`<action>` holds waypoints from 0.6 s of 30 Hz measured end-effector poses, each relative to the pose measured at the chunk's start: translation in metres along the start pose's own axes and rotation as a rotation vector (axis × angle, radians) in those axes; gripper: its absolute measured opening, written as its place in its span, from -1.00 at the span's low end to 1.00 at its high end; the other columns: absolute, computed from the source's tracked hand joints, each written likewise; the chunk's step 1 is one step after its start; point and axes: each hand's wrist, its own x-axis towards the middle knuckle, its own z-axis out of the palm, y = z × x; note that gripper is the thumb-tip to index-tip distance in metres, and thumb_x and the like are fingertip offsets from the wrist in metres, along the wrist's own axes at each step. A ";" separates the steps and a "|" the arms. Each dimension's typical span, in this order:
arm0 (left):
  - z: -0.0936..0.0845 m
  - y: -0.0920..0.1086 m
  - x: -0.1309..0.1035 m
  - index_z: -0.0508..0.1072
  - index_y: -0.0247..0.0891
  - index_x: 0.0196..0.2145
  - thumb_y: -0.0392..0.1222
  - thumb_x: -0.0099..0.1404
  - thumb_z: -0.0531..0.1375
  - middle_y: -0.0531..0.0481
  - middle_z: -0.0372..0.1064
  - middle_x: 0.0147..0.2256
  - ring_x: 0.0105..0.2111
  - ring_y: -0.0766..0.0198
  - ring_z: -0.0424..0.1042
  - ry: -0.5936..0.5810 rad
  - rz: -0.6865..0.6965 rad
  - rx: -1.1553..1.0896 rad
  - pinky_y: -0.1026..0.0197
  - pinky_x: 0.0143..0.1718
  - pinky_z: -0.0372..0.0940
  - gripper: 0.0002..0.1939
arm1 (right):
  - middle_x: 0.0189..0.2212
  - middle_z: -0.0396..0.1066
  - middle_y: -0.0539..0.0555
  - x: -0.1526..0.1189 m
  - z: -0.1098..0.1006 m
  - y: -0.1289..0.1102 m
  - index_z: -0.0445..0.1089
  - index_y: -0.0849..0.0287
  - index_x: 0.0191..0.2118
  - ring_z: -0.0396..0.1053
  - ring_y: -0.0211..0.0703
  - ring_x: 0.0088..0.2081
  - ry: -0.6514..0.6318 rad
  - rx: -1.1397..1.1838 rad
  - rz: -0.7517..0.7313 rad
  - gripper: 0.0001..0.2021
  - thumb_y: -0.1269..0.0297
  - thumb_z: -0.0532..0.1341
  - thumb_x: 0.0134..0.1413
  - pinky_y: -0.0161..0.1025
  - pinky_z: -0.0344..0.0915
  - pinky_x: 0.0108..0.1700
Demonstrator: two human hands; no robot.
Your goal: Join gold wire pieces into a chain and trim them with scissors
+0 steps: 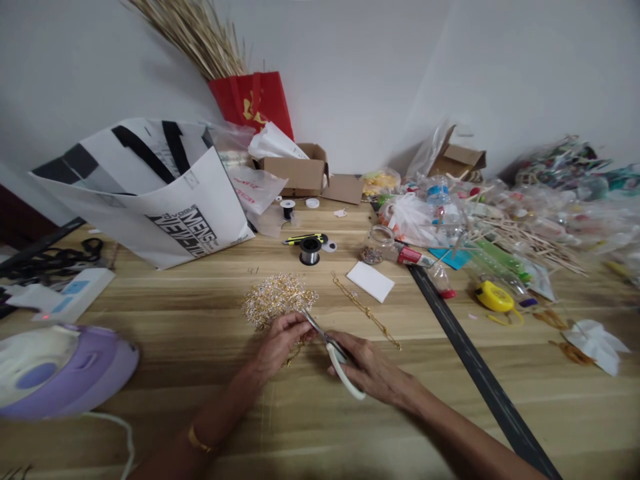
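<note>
White-handled scissors (345, 375) are gripped in my right hand (367, 367), their blades pointing up and left to the fingertips of my left hand. My left hand (281, 340) is pinched closed on a thin gold beaded chain (294, 355), part of which hangs below the fingers. Just behind my left hand lies a heap of clear and gold beads (275, 299). Another gold chain (367, 310) stretches over the wooden table to the right of the scissors, beside a white card (371, 281). A spool of wire (310, 251) stands behind the bead heap.
On the left are a purple iron (75, 373), a power strip (83, 293) and a large white bag (165, 213). A jar of beads (376, 245), a yellow tape measure (494, 296), and piled plastic bottles and sticks sit at the right. A cardboard box (295, 175) stands behind.
</note>
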 end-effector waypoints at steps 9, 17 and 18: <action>0.001 0.001 0.000 0.51 -0.36 -0.53 -0.17 -0.03 0.33 -0.04 0.42 -0.55 -0.50 0.31 0.35 0.010 -0.014 0.027 0.29 -0.40 0.20 -0.83 | -0.15 0.39 0.11 -0.002 -0.001 -0.002 0.13 0.11 0.15 0.36 -0.16 -0.20 -0.020 -0.027 -0.002 -0.57 0.23 0.10 0.16 -0.25 0.27 -0.14; -0.001 0.000 -0.001 0.48 -0.35 -0.51 -0.18 -0.07 0.35 -0.02 0.41 -0.53 -0.48 0.31 0.38 0.088 -0.055 -0.092 0.28 -0.37 0.25 -0.80 | -0.22 0.35 0.11 -0.006 -0.002 0.003 0.08 0.15 0.14 0.35 -0.15 -0.28 0.045 -0.260 -0.043 -0.48 0.10 0.14 0.10 -0.26 0.27 -0.23; -0.001 0.001 -0.001 0.47 -0.35 -0.51 -0.19 -0.07 0.35 -0.02 0.41 -0.53 -0.48 0.31 0.38 0.101 -0.052 -0.100 0.29 -0.37 0.25 -0.81 | -0.22 0.34 0.12 -0.006 -0.001 0.004 0.05 0.16 0.16 0.35 -0.13 -0.27 0.058 -0.337 -0.050 -0.46 0.08 0.13 0.10 -0.25 0.27 -0.24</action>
